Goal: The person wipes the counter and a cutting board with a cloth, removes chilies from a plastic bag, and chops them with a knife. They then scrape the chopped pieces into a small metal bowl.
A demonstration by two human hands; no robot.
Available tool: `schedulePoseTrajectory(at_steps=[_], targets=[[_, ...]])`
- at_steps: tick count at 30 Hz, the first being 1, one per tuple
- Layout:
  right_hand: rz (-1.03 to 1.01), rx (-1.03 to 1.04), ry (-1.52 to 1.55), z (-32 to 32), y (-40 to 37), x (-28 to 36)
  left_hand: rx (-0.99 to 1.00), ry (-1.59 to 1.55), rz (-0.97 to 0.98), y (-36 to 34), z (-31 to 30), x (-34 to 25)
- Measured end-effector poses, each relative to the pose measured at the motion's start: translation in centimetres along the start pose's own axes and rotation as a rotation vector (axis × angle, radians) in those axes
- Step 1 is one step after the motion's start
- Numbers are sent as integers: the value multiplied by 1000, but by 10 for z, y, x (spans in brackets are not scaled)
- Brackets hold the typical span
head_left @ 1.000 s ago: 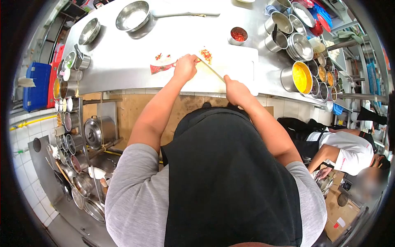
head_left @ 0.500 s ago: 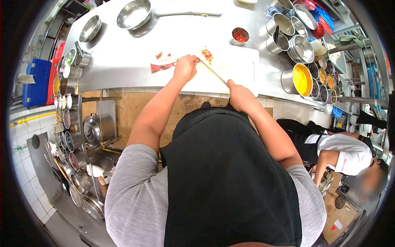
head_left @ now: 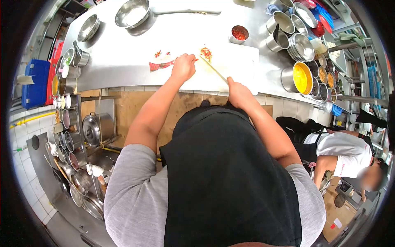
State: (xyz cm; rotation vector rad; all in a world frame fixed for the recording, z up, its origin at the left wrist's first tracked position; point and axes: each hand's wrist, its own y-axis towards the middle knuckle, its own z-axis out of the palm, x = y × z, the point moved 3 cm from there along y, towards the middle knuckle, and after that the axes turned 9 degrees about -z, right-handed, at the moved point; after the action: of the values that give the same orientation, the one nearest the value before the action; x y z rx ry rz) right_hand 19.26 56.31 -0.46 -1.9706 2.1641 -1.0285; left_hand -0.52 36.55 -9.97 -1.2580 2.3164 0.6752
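My right hand (head_left: 240, 95) is closed round the handle of a knife (head_left: 214, 71), its blade slanting up and left across the white cutting board (head_left: 242, 61). Close to the blade's tip lies a small heap of chopped red chili (head_left: 206, 53). My left hand (head_left: 184, 67) is closed, with fingertips pinching a red chili whose end pokes out towards the blade; most of it is hidden. Left of that hand are a red piece, perhaps a wrapper or more chili (head_left: 159, 66), and a few red scraps (head_left: 158, 54).
A metal cup of red pieces (head_left: 239, 34) stands behind the board. Metal strainer bowls (head_left: 132, 14) sit at the back left. Steel pots and a container of yellow liquid (head_left: 302, 79) crowd the right. Another person (head_left: 347, 152) bends down at the right.
My left hand has drawn slightly left, opening a small gap from the blade. The knife and my right hand have barely shifted. The other person has moved a little.
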Motion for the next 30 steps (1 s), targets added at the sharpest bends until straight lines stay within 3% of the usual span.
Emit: schedulePoseTrajectory(at_steps=[5, 11, 17, 23, 30], targets=[[29, 61, -31, -21, -27, 17, 20, -16, -2, 3, -1, 0], [-28, -13, -2, 17, 34, 4, 37, -29, -21, 3, -5, -2], [28, 93, -32, -28, -16, 30, 65, -39, -66, -1, -3, 2], [-12, -7, 37, 27, 27, 9, 17, -37, 19, -2, -2, 1], [-13, -15, 151, 20, 21, -8, -154, -72, 89, -17, 2, 5]])
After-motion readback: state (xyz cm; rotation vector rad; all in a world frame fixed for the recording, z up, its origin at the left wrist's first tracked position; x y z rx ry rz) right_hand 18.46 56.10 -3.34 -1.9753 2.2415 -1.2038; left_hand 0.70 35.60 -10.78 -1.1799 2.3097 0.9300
